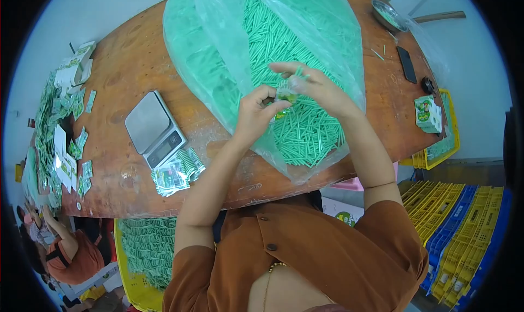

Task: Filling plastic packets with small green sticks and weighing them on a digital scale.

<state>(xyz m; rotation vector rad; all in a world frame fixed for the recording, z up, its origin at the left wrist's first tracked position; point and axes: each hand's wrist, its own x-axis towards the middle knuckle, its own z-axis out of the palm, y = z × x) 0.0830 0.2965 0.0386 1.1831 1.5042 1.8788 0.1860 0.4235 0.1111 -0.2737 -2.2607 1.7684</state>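
My left hand (258,113) pinches a small printed plastic packet (282,112) between thumb and fingers. Close above it, my right hand (321,89) has a few thin green sticks (301,72) among its fingers, at the packet's upper end; motion blurs this spot. Both hands are over a large open clear plastic bag (208,54) full of loose green sticks (303,144). Left of the bag lies a digital kitchen scale (149,113) with a metal plate. A pile of flat printed packets (174,175) rests against its lower end.
At the right are a metal bowl (387,15), a black phone (406,64) and a stack of printed packets (428,115). Filled packets (49,119) heap at the far left. Yellow crates (470,242) are stacked below right; a packet-filled crate (123,267) stands below left, near another person (77,254).
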